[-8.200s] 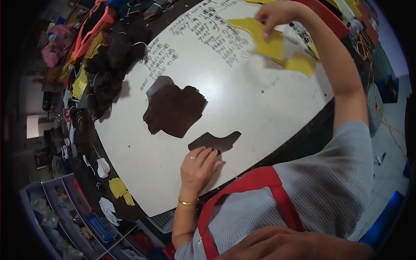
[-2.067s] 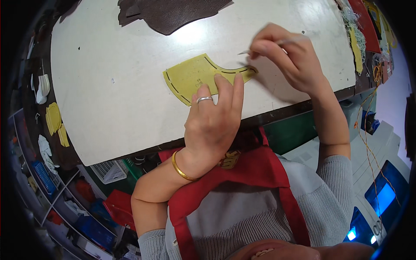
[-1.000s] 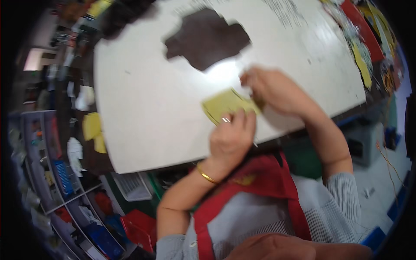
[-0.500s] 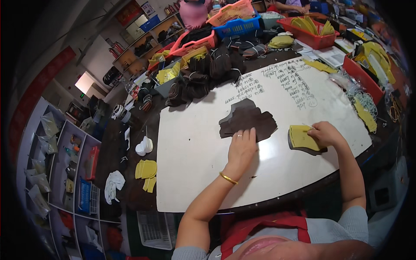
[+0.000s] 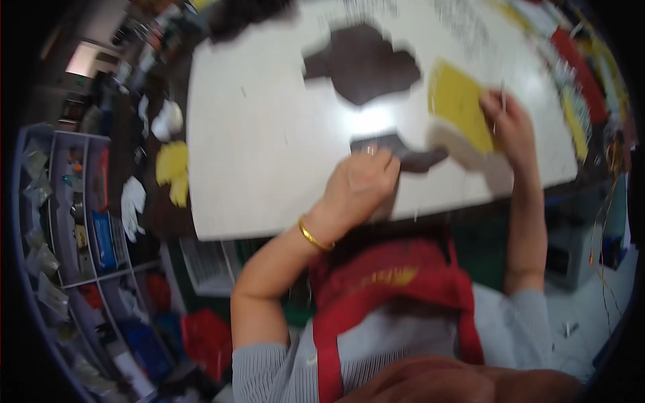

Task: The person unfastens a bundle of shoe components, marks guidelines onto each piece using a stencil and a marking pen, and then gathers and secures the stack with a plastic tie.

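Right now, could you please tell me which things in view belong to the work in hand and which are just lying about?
In use:
yellow sheet, held in the right hand
small dark piece, under the left hand
dark pile beyond, probably

Lying about, it seems:
yellow pieces, left of the white tabletop
crumpled white cloth
white bundle

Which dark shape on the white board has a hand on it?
The smaller dark piece, with the narrow curved tail, under the left hand. The bigger dark shape lies farther from the person, with no hand touching it.
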`<state>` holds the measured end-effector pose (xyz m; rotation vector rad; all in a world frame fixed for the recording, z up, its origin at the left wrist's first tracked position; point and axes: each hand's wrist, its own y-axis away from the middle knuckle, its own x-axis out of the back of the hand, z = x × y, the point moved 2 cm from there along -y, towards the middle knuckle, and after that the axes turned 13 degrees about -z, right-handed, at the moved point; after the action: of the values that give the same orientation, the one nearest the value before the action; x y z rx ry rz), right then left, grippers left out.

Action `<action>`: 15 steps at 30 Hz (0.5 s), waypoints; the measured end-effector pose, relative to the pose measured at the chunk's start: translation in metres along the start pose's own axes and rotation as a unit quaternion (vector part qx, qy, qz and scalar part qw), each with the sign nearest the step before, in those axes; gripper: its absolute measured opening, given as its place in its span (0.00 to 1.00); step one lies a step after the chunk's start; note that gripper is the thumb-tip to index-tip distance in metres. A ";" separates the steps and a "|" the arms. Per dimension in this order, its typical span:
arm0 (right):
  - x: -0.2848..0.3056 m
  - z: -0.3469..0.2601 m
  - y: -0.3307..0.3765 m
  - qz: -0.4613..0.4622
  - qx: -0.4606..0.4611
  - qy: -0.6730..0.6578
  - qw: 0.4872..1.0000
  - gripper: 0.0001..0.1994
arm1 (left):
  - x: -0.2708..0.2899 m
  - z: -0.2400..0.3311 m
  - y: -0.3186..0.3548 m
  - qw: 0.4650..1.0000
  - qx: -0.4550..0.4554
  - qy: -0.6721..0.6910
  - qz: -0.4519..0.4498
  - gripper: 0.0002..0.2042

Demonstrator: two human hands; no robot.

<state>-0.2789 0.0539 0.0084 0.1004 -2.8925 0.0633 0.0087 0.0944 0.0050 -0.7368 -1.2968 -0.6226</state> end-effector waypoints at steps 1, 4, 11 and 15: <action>-0.014 -0.008 0.000 -0.072 -0.016 -0.040 0.996 0.12 | 0.001 0.010 0.015 1.000 0.007 0.006 -0.004 0.06; -0.049 0.008 -0.007 -0.181 -0.059 0.037 0.981 0.12 | -0.012 0.012 0.036 0.996 0.019 0.052 0.067 0.10; -0.102 -0.001 -0.011 -0.317 -0.072 0.159 0.932 0.14 | -0.023 0.018 0.052 0.973 0.101 0.136 0.159 0.11; -0.106 -0.003 -0.011 -0.315 -0.084 0.165 0.931 0.14 | -0.028 0.019 0.055 0.971 0.110 0.141 0.159 0.11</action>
<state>-0.1747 0.0493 -0.0148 0.8833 -2.3860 -0.2580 0.0338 0.1437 -0.0280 -0.6302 -0.9418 -0.3036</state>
